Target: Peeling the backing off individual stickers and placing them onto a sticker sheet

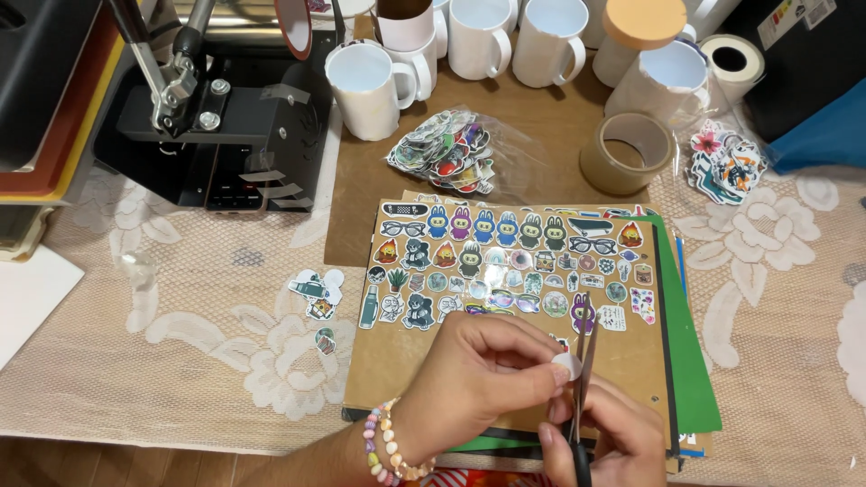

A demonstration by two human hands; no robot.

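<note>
1. We are gripping a pair of scissors (584, 361) in our right hand (600, 433) at the near edge of the surface (180, 361), fingers closed round the handles, blades pointing up and away.
2. Our left hand (474, 379), with a bead bracelet (383, 446) on the wrist, is pinching a small white sticker (566, 365) between thumb and fingertips, right against the blades.
3. Both hands are hovering over a brown board (397, 370) that is carrying rows of cut stickers (505, 261).
4. A few loose stickers (316, 293) are lying on the lace cloth to the left of the board.
5. Farther off, a clear bag of stickers (446, 153) and a tape roll (627, 153) are sitting near each other.
6. At the back, white mugs (370, 90) are standing beside a black press machine (225, 117).
</note>
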